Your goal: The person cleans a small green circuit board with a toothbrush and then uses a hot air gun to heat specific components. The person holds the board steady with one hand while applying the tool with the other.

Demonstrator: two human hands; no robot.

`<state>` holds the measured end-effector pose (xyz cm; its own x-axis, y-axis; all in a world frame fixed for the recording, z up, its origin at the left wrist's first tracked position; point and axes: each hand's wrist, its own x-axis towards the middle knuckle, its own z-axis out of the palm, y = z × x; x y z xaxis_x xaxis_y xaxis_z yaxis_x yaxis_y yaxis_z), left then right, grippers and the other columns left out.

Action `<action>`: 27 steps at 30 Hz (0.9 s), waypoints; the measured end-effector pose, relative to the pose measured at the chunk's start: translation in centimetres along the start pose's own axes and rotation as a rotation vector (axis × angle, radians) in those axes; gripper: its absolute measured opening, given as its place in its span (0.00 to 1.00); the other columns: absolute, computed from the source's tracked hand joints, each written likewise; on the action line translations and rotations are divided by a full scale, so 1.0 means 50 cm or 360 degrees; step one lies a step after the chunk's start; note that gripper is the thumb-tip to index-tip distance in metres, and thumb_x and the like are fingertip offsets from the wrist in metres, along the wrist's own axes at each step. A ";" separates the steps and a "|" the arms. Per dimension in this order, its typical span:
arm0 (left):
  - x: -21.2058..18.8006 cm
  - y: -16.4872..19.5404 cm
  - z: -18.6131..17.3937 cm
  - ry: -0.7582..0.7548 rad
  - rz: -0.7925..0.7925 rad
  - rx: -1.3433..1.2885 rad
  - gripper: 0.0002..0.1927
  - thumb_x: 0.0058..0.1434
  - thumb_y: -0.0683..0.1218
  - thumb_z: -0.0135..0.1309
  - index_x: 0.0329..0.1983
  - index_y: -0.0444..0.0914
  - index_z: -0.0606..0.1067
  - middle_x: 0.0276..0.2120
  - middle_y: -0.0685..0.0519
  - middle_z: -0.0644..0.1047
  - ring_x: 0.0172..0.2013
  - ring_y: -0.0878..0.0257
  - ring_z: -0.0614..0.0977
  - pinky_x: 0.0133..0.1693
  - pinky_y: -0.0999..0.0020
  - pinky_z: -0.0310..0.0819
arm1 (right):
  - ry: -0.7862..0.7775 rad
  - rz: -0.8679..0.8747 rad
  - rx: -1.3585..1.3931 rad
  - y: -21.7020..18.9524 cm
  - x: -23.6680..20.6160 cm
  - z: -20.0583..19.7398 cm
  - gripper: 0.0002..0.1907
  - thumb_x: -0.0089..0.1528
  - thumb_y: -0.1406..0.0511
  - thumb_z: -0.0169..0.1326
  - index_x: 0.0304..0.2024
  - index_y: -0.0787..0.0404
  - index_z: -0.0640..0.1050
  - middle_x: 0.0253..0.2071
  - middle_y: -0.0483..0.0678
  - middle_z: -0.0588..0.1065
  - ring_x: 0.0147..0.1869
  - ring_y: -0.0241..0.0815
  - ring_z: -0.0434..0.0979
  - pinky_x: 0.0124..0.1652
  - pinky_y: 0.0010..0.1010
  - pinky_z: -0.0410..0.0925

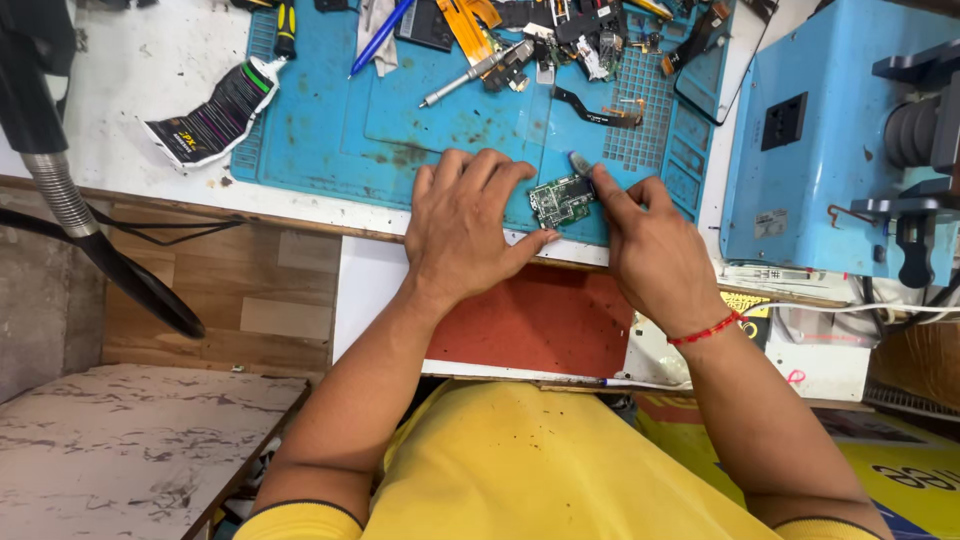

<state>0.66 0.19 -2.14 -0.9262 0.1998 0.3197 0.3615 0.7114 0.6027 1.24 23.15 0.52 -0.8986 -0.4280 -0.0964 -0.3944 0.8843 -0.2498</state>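
Note:
A small green circuit board point(560, 200) lies at the near edge of a blue work mat point(400, 120). My left hand point(468, 225) rests flat on the mat just left of the board, thumb reaching under it toward the board's lower edge. My right hand point(650, 245) pinches a thin metal tool point(581, 165) whose tip touches the board's upper right corner. A red thread bracelet point(705, 329) circles my right wrist.
The mat's far side holds a pen-like screwdriver point(475, 75), a blue pen point(380, 38), orange flex cables point(468, 25) and loose phone parts point(590, 40). A blue machine point(830, 140) stands on the right. A torn packet point(212, 115) lies on the left, beside a black hose point(60, 190).

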 end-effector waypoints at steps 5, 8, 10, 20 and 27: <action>0.000 0.000 0.002 -0.0022 -0.0007 0.0010 0.32 0.47 0.61 0.70 0.52 0.44 0.77 0.45 0.56 0.75 0.47 0.54 0.72 0.47 0.56 0.61 | -0.0064 -0.0030 0.0038 -0.010 -0.010 -0.007 0.33 0.58 0.73 0.51 0.66 0.52 0.72 0.44 0.58 0.74 0.31 0.63 0.77 0.32 0.50 0.72; 0.000 0.001 0.003 0.0022 0.0028 0.0020 0.33 0.48 0.63 0.71 0.52 0.44 0.77 0.45 0.55 0.75 0.48 0.54 0.72 0.47 0.55 0.61 | 0.0061 0.0070 0.0083 -0.019 -0.010 -0.017 0.29 0.63 0.72 0.51 0.67 0.53 0.72 0.43 0.57 0.74 0.34 0.62 0.78 0.34 0.49 0.72; -0.001 0.004 0.005 0.0025 0.0037 0.0035 0.32 0.47 0.61 0.70 0.52 0.44 0.76 0.46 0.56 0.75 0.48 0.55 0.72 0.48 0.56 0.62 | -0.0096 0.0057 0.0083 -0.026 -0.009 -0.019 0.29 0.61 0.70 0.53 0.65 0.50 0.73 0.42 0.56 0.74 0.30 0.62 0.77 0.31 0.49 0.71; -0.037 0.034 0.018 0.0213 0.0291 -0.0003 0.31 0.52 0.58 0.70 0.55 0.39 0.75 0.49 0.51 0.74 0.49 0.51 0.74 0.50 0.56 0.66 | 0.0046 0.0122 0.0761 -0.009 -0.064 -0.017 0.23 0.67 0.72 0.52 0.65 0.60 0.74 0.38 0.52 0.72 0.35 0.49 0.75 0.39 0.36 0.70; -0.185 0.157 0.113 -0.0121 -0.0408 -0.1167 0.35 0.66 0.59 0.57 0.66 0.33 0.64 0.51 0.45 0.75 0.51 0.52 0.79 0.54 0.58 0.73 | 0.0411 0.0280 0.2550 -0.041 -0.124 0.093 0.17 0.67 0.77 0.49 0.58 0.68 0.74 0.51 0.46 0.69 0.51 0.36 0.76 0.49 0.27 0.73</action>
<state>11.44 7.76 -4.49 -0.9856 0.1540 0.0701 0.0890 0.1200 0.9888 8.49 23.13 -2.86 -0.9798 -0.1622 -0.1168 0.1542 -0.2417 -0.9580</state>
